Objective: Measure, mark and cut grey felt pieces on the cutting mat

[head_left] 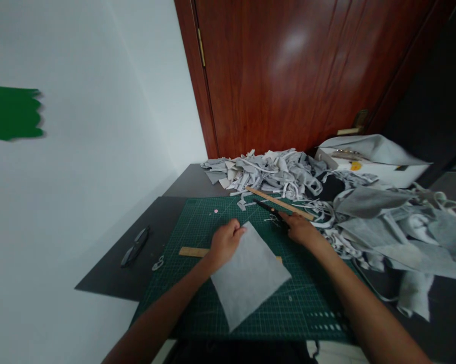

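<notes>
My left hand (225, 242) pinches the upper corner of a light grey square of fabric (252, 278). The piece hangs or lies slanted over the green cutting mat (197, 222); whether it touches the mat I cannot tell. Beneath it runs a wooden ruler (192, 252), its middle hidden by the cloth and my hand. To the right, my right hand (299, 227) is closed on the handles of black scissors (267, 206), their blades pointing away to the upper left. A second wooden ruler (281, 202) lies just beyond the scissors.
Fabric scraps (265, 169) are heaped at the back against the wooden door (288, 76). Larger grey cloth pieces (395, 227) pile up at right, before a white box (368, 159). Folded eyeglasses (135, 246) rest on the dark table at left, near the white wall.
</notes>
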Demonstrator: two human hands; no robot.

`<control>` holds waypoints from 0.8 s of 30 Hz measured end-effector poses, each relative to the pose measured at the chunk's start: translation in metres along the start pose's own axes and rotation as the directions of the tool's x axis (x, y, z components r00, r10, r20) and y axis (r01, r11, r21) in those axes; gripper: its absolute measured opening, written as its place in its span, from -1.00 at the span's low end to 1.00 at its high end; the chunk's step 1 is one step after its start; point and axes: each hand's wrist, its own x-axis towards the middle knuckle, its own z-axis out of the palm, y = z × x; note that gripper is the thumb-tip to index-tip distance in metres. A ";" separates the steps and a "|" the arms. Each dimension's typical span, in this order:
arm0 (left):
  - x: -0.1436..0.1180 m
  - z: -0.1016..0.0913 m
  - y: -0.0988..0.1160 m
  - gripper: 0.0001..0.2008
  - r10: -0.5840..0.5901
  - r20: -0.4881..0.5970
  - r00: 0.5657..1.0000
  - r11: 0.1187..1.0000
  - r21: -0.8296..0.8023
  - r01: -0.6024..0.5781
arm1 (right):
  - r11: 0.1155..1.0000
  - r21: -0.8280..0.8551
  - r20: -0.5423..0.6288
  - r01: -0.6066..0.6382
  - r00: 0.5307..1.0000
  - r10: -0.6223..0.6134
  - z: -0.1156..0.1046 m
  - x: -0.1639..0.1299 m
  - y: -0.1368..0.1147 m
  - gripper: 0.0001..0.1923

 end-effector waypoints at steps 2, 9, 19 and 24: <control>0.030 -0.003 -0.009 -0.73 -0.049 -0.080 0.996 0.996 -0.081 0.042 | 1.000 0.004 0.012 -0.022 1.000 0.022 -0.001 0.000 -0.001 -0.23; 0.052 -0.012 -0.051 -0.64 -0.201 0.008 0.980 0.896 -0.404 0.187 | 0.984 0.163 0.004 -0.074 0.997 0.075 0.005 0.005 -0.002 -0.48; 0.054 -0.018 -0.067 -0.46 -0.174 0.371 0.912 0.722 -0.581 0.375 | 0.905 0.399 0.003 -0.148 0.987 0.159 0.005 0.015 0.004 -0.30; 0.052 -0.015 -0.065 -0.57 -0.184 0.344 0.921 0.706 -0.605 0.367 | 0.890 0.443 -0.064 -0.109 0.986 0.152 0.009 0.012 -0.003 -0.23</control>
